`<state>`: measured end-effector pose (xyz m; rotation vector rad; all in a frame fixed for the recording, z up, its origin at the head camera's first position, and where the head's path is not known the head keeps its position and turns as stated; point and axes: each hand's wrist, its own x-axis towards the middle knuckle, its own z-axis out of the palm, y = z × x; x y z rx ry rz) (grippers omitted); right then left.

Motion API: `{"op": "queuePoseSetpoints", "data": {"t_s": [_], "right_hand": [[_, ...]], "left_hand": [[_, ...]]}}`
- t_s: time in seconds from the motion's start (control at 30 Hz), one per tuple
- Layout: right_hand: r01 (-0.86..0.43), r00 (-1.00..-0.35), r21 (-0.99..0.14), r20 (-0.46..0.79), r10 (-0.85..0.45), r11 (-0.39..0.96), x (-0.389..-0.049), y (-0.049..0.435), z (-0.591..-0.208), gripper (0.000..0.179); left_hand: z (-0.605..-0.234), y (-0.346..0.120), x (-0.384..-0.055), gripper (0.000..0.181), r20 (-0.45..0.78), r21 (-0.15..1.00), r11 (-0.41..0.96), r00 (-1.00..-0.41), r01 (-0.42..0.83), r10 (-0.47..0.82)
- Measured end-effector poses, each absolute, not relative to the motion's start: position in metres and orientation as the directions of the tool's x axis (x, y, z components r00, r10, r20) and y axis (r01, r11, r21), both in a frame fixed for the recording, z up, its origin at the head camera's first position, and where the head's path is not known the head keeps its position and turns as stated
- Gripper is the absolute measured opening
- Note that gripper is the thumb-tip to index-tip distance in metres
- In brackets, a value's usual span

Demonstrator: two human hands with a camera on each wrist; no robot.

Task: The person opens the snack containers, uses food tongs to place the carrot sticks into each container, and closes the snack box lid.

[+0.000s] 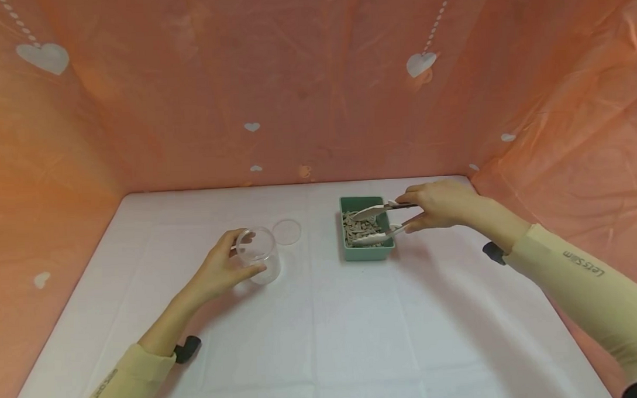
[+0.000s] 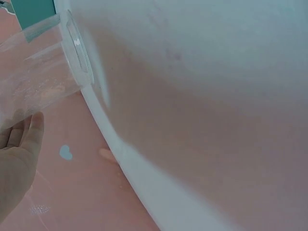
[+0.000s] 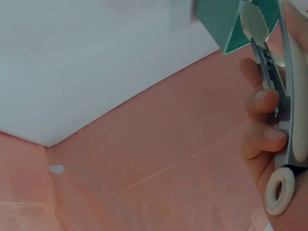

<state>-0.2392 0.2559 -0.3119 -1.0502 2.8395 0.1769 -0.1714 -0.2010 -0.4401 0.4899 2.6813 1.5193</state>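
Observation:
My left hand (image 1: 221, 270) holds a clear, open-topped jar (image 1: 269, 270), thumb on the near side and fingers round the far side. The jar stands on the table, its mouth tipped slightly in the head view; I see nothing inside it. A round clear lid (image 1: 287, 232) lies just behind it. My right hand (image 1: 445, 203) grips a pair of tongs (image 3: 294, 96) with pale scalloped tips. Spread apart, the tips reach into a green rectangular box (image 1: 366, 254) among greyish-brown small pieces (image 1: 369, 226). Whether the tips touch any piece, I cannot tell.
A white cloth (image 1: 312, 334) covers the table. Orange sheeting with white hearts (image 1: 304, 94) rises behind and at both sides. Between the jar and the green box lies a stretch of white cloth.

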Motion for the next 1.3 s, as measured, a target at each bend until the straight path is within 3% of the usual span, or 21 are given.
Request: {"op": "queuePoseSetpoints", "data": {"t_s": [0.23,0.5,1.3], "right_hand": [[-0.640,-0.755,0.004,-0.186,-0.628,0.768,-0.242,0.260,-0.315,0.066],[-0.666,-0.735,-0.017,-0.156,-0.660,0.746,-0.243,0.261,-0.317,0.058],[-0.612,-0.776,-0.117,-0.105,-0.622,0.782,-0.240,0.278,-0.331,0.042]], "left_hand": [[-0.441,-0.200,-0.171,0.078,0.123,0.837,0.487,-0.953,0.249,0.275],[-0.439,-0.199,-0.169,0.078,0.123,0.835,0.491,-0.954,0.249,0.275],[-0.440,-0.197,-0.169,0.078,0.107,0.844,0.484,-0.957,0.230,0.268]]}}
